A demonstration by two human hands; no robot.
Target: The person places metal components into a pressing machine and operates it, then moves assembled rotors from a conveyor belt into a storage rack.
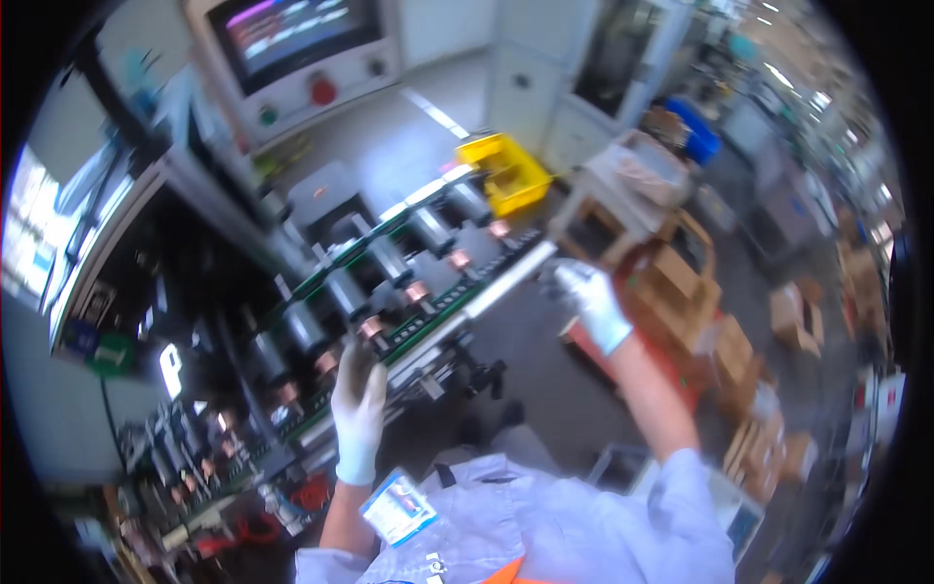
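A slanted conveyor line [506,279] carries a row of grey metal cylinders with copper-coloured ends, which look like motor armatures [389,261]. My left hand [358,407], in a white glove with darkened fingertips, is raised at the near edge of the line. Its fingers stretch up beside a copper end [372,329], thumb apart, and I see nothing held. Past the line's right end is my right hand [592,300], also gloved in white. Blur smears its dark fingertips, so whether it grips anything is unclear.
Behind the line stands a control panel [321,90] with a screen and a red button. A yellow bin [504,175] sits at the line's far end. Cardboard boxes [678,268] stand at right, near a red surface [671,375]. A dark machine frame [185,253] rises at left.
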